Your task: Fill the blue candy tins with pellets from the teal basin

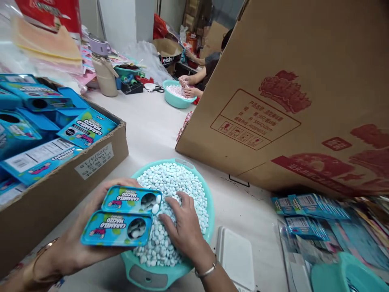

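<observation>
My left hand (73, 239) holds two blue candy tins side by side, an upper tin (129, 199) and a lower tin (117, 229). Each has a round opening with white candies inside, and two candies lie at the upper tin's right end. Beneath and to the right is a turquoise basin (209, 211) full of pale candies (170, 178). My right hand (185, 227) rests on the candies just right of the tins, fingers apart and bent; whether candies lie under its fingertips is hidden.
A carton (121, 142) of blue packs stands left, a large cardboard box (243, 81) right. A white scale (237, 259) lies near the basin, with blue flat packs (306, 202) farther right. Beyond, a person's hands (188, 87) work over another basin (176, 101).
</observation>
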A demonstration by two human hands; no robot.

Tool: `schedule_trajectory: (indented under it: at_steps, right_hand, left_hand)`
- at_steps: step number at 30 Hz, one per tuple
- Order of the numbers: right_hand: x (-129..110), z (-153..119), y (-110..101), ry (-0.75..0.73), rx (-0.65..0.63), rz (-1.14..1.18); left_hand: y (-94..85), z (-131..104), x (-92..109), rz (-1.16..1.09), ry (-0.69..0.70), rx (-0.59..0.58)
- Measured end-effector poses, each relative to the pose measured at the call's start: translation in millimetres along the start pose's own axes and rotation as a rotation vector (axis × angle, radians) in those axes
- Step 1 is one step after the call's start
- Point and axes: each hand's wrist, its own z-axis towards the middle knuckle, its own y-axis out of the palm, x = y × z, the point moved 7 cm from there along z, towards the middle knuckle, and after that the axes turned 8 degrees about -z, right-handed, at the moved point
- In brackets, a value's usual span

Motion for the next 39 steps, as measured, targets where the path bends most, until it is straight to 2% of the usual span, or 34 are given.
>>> schedule_trajectory:
  at_steps: [3,5,8,10,12,14,16,18,22,27,31,33,36,39]
  right_hand:
    - [-1.2,8.3,0.1,0.020,0.046,0.109]
    - [9.5,17.3,-6.7,0.103,0.092,0.305]
    - [31.1,26.0,-13.3,0.403,0.152,0.807]
    - [28.7,28.9,-15.1,0.552,0.210,1.189]
    - [14.2,32.4,-23.2,0.568,0.357,1.490]
    - [-2.3,34.0,-34.4,0.519,0.546,1.635]
    - [-17.4,33.8,-45.6,0.450,0.698,1.629]
    - [-30.2,33.6,-55.8,0.380,0.769,1.535]
    - [-41.6,35.6,-69.2,0.306,0.753,1.406]
    - [-26.3,32.5,-75.4,0.310,0.709,1.395]
    - [-20.8,30.7,-62.1,0.269,0.521,1.082]
    - [-19.7,30.1,-47.8,0.273,0.470,1.040]
    - [-12.9,28.0,-33.3,0.336,0.547,1.129]
    - [-12.5,30.0,-33.5,0.296,0.581,1.059]
  left_hand:
    - [10.2,2.6,1.1,0.000,-0.067,-0.039]
    - [19.3,6.6,0.2,0.045,-0.076,-0.079]
    - [30.6,14.7,-4.6,0.171,-0.039,-0.087]
    - [39.7,20.6,-6.2,0.243,0.027,-0.085]
    - [50.4,26.7,-4.6,0.325,0.096,-0.085]
    - [61.5,32.4,0.4,0.404,0.132,-0.092]
    - [70.8,36.8,7.6,0.434,0.123,-0.112]
    - [77.5,39.0,16.1,0.428,0.114,-0.133]
    - [81.4,40.5,25.8,0.349,0.148,-0.138]
    - [74.8,42.3,16.8,0.215,0.159,-0.117]
    - [73.1,39.7,13.0,0.225,0.157,-0.125]
    - [77.6,38.1,13.8,0.232,0.180,-0.161]
    - [83.6,39.3,11.5,0.261,0.198,-0.197]
    - [87.6,41.8,11.0,0.366,0.281,-0.223]
